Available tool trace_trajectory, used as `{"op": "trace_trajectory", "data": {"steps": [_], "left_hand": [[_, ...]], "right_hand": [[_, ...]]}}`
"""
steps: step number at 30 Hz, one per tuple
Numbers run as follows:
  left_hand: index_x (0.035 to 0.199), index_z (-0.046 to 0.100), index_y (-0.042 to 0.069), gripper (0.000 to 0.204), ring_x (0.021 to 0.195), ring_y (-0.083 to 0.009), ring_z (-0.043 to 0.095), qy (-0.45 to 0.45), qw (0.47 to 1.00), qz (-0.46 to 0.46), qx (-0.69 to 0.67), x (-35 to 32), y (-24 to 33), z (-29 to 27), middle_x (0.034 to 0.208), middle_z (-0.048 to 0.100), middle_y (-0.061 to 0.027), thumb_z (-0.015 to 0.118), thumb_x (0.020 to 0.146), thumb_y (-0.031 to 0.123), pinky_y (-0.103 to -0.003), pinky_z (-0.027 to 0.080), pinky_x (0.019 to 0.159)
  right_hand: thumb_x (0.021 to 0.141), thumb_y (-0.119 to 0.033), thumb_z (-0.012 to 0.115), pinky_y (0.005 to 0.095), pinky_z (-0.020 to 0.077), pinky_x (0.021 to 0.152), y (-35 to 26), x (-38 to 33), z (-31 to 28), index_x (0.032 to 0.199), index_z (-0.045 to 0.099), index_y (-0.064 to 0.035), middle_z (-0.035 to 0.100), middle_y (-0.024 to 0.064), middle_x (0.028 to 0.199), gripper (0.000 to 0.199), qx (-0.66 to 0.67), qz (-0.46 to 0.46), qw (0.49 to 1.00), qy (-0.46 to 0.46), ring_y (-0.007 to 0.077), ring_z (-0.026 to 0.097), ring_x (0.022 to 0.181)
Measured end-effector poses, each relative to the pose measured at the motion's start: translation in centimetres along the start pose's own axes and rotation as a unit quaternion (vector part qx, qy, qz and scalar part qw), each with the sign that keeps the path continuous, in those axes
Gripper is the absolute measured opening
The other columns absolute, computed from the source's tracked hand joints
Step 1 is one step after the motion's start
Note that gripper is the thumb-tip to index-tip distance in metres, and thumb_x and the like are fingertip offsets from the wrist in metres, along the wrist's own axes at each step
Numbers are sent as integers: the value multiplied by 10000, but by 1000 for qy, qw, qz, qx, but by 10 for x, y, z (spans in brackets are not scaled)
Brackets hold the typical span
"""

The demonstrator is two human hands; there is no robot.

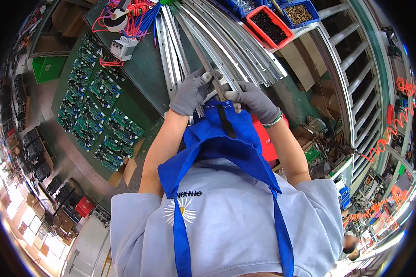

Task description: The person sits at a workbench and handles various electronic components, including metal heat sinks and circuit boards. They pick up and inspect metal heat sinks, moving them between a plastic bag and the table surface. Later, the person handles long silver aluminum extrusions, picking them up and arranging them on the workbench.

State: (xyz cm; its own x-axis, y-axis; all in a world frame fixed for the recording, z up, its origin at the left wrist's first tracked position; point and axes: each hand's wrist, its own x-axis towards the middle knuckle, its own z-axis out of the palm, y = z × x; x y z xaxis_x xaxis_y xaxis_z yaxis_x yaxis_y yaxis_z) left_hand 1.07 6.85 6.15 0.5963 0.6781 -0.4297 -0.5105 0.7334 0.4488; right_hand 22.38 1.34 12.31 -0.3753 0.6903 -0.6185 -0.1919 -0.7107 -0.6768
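Observation:
A long narrow metal rail [214, 83] runs from between my hands toward the far side of the bench, its near end just above my blue apron [203, 134]. My left hand [190, 93], in a grey glove, is closed around the rail, with thumb and fingers against it. On the other side, my gloved right hand [258, 102] grips it by its near end. Under and beyond my hands lie several silvery slotted metal rails [231, 44], fanned out lengthwise. Some fingertips are hidden behind the held rail.
A red bin of dark screws [288, 35] and a blue bin of brass-coloured parts [316, 17] stand at the far right. Far left lie coloured wires [138, 8] and a grey electrical component [123, 47]. Green circuit boards [85, 104] cover a surface at left; a roller conveyor [361, 74] runs at right.

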Motion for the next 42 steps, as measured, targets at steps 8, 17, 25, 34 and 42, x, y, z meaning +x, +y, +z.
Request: {"op": "trace_trajectory", "data": {"steps": [8, 17, 25, 34, 42], "left_hand": [[1163, 623, -56, 335, 927, -206, 682, 120, 955, 2, 270, -11, 20, 40, 1028, 690, -124, 617, 953, 207, -325, 585, 796], [1150, 648, -33, 323, 859, -177, 685, 111, 957, -14, 268, -10, 24, 43, 987, 701, -111, 641, 935, 208, -309, 593, 752], [1266, 536, -60, 461, 1032, -245, 672, 93, 963, -35, 249, -12, 29, 40, 1143, 666, -168, 638, 933, 243, -366, 581, 831], [1297, 501, -64, 470, 1045, -259, 669, 117, 958, -41, 257, -8, 25, 33, 1141, 659, -189, 622, 947, 225, -379, 581, 848], [993, 681, -21, 323, 771, -195, 709, 173, 828, 1, 533, 30, 0, 31, 831, 708, -134, 700, 889, 284, -339, 570, 663]], "right_hand": [[836, -246, 766, 202, 444, 522, 0, 3, 3, 1065, 661, -6, 611, -4, 725, 348, -111, -15, 992, 55, 53, 558, 578], [792, -292, 794, 208, 427, 473, -23, -5, 3, 957, 659, -12, 587, 5, 659, 352, -161, 13, 984, 70, 57, 546, 533], [764, -205, 722, 241, 463, 502, -24, 0, -28, 869, 640, -7, 579, 27, 643, 239, -151, -2, 984, 89, 95, 574, 545], [834, -332, 657, 438, 512, 802, -33, -6, -47, 1129, 636, -89, 671, 144, 1033, 383, -610, -207, 671, 368, 312, 652, 937], [852, -262, 664, 363, 535, 711, -13, -24, 10, 973, 697, -76, 694, 109, 865, 224, -435, -282, 796, 314, 268, 685, 790]]}}
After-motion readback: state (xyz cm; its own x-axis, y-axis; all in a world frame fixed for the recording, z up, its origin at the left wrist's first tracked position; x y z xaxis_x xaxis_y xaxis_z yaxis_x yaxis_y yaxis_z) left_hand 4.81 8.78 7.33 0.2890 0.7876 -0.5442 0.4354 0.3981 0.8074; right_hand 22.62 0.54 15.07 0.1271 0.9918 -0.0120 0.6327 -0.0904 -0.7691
